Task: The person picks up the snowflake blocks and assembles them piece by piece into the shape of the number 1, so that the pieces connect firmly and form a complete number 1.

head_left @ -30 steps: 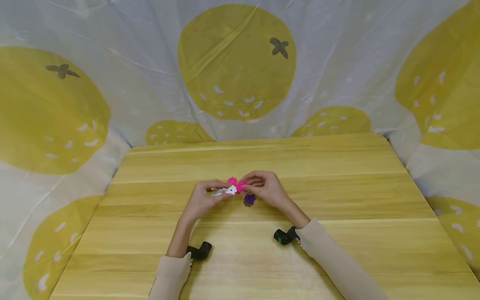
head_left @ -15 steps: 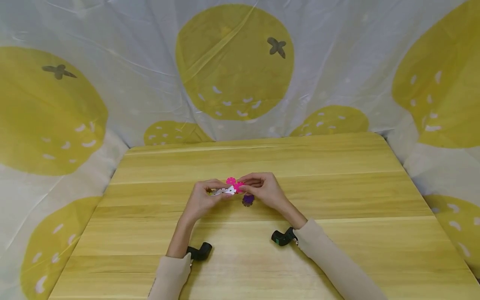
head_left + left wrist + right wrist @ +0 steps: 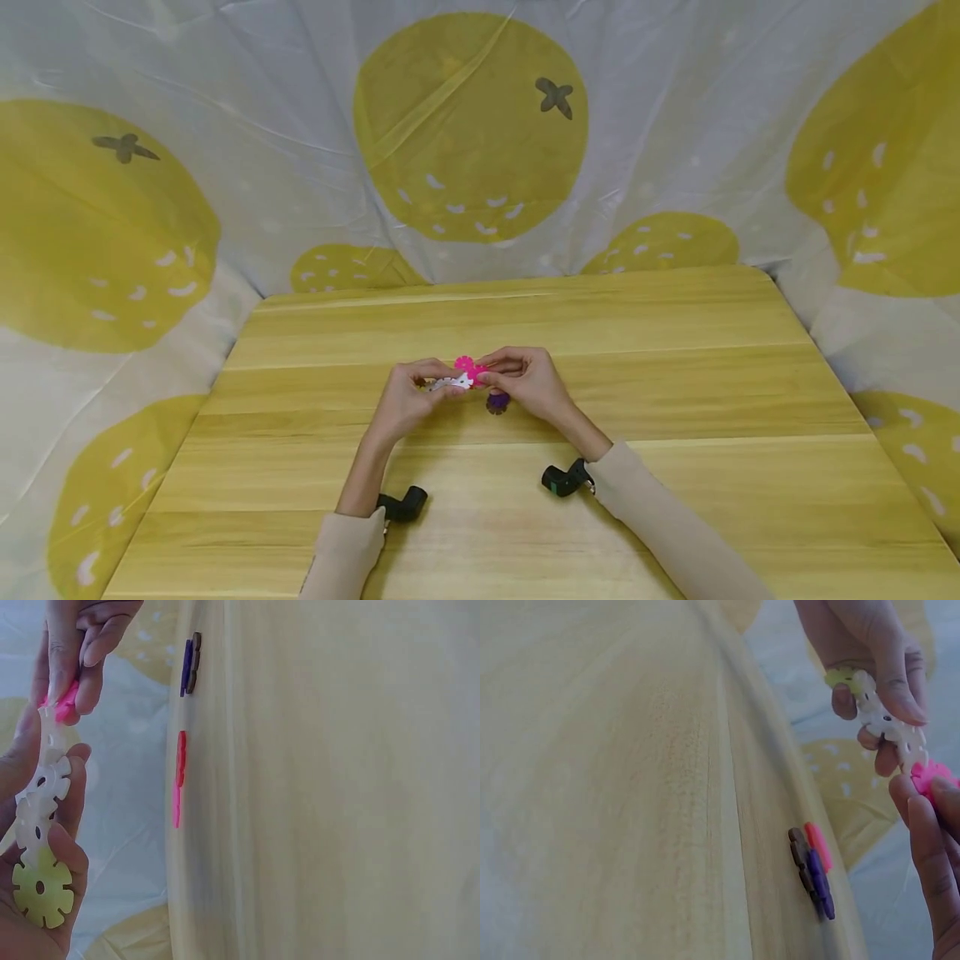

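Note:
My left hand [image 3: 405, 400] grips a chain of slotted snowflake discs: a yellow-green disc [image 3: 43, 889] at the near end, then white discs [image 3: 49, 778]. A pink snowflake disc [image 3: 931, 778] is pinched between the thumb and fingers of my right hand [image 3: 528, 383]. That disc touches the chain's far white end; whether their slots interlock cannot be made out. Beyond the hands, a second pink disc [image 3: 464, 363] lies on the table with a red disc [image 3: 181, 759] overlapping it. Below my right hand lie a purple disc [image 3: 498, 401] and a brown disc [image 3: 802, 859], overlapping.
The wooden table [image 3: 637, 333] extends around both hands. A white curtain with yellow fruit prints [image 3: 472, 125] hangs behind its far edge. Black wrist-worn camera mounts [image 3: 403, 504] stick out from both forearms, low over the table.
Both hands stay close together at nearly the same spot. The right hand has shifted slightly left and down, covering more of the purple disc; the white chain end has turned a little.

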Tool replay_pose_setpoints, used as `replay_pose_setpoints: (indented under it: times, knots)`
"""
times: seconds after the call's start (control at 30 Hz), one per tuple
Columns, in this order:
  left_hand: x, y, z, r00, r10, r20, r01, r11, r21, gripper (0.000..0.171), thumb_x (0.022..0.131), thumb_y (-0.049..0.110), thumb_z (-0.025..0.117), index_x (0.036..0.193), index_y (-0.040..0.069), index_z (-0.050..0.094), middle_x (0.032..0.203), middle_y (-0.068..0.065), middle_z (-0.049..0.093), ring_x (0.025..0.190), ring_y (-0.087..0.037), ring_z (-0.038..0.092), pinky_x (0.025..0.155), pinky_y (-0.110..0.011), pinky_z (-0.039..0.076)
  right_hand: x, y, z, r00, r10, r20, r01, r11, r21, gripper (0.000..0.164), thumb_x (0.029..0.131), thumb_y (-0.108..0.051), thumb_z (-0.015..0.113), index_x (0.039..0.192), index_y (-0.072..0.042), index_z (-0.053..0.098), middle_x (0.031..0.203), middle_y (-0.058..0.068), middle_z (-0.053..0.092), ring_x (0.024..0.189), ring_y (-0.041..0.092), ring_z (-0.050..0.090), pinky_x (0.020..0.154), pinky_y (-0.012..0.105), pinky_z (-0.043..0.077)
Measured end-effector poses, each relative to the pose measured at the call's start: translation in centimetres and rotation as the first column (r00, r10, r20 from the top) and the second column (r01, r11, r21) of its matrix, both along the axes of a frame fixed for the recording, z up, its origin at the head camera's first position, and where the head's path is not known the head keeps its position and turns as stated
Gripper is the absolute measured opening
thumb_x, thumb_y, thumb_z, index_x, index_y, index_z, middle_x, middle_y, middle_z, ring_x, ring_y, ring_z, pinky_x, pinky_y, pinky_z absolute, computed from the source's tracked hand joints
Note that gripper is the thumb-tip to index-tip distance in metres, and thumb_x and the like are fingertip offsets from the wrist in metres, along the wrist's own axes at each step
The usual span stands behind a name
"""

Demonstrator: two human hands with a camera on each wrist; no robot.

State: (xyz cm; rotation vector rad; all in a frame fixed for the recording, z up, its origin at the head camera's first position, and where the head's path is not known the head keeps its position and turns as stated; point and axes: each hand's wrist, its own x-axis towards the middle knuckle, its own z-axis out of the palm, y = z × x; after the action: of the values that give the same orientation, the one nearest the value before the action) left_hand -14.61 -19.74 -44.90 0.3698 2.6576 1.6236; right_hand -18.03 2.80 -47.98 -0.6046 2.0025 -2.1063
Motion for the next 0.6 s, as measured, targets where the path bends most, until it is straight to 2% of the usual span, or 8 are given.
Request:
replay_pose_setpoints:
  times: [0.37, 0.6]
  knots:
    - [-0.23, 0.10, -0.14, 1.000, 0.018, 0.001, -0.018, 1.000, 0.006, 0.011, 0.088, 0.018, 0.084, 0.097, 0.013, 0.085, 0.097, -0.003, 0.080, 0.092, -0.018, 0.066, 0.075, -0.030, 0.045, 0.20, -0.31, 0.47, 1.000, -0.017, 0.007, 0.017, 0.999, -0.038, 0.017, 0.092, -0.002, 0.076, 0.108, 0.006, 0.075, 0.099, 0.025, 0.078, 0.087, 0.028, 0.080, 0.080, 0.055, 0.060]
    - [-0.32, -0.25, -0.29, 0.999, 0.016, 0.041, -0.016, 1.000, -0.004, 0.014, 0.088, 0.020, 0.085, 0.100, 0.014, 0.084, 0.101, -0.004, 0.081, 0.092, -0.020, 0.066, 0.075, -0.029, 0.048, 0.21, -0.09, 0.19, 1.000, -0.004, -0.002, 0.004, 0.999, 0.034, 0.017, 0.094, -0.005, 0.075, 0.110, 0.001, 0.074, 0.098, 0.023, 0.078, 0.089, 0.042, 0.077, 0.075, 0.045, 0.064]
